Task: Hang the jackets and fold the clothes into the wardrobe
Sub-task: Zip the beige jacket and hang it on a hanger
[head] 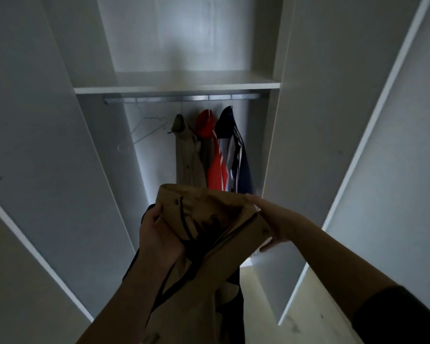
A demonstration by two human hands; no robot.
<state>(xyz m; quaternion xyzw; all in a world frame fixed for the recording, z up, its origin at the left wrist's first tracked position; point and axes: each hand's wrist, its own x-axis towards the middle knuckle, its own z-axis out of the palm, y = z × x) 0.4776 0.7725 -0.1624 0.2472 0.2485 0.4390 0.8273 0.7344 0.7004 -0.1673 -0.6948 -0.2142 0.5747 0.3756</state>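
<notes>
Gripping: left hand [159,234] curls round the tan jacket's [209,209] left collar edge; right hand [271,219] grasps the right edge.
Jacket: held open, dark lining showing, before the open wardrobe [308,120], below its rail [184,98].
Rail: khaki jacket [186,157], red jacket [214,167] and navy striped jacket [241,165] hang side by side; white hangers [149,130] to their left.
Shelf [176,83]: white, just above the rail.
Room: dim; pale floor [266,306].

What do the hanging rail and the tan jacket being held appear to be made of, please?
The hanging rail looks like metal with a dull silvery finish: a pale sheen runs along it. The tan jacket seems to be a matte woven fabric, perhaps cotton or a blend: it creases softly and drapes. The dim light hides the weave.
</notes>
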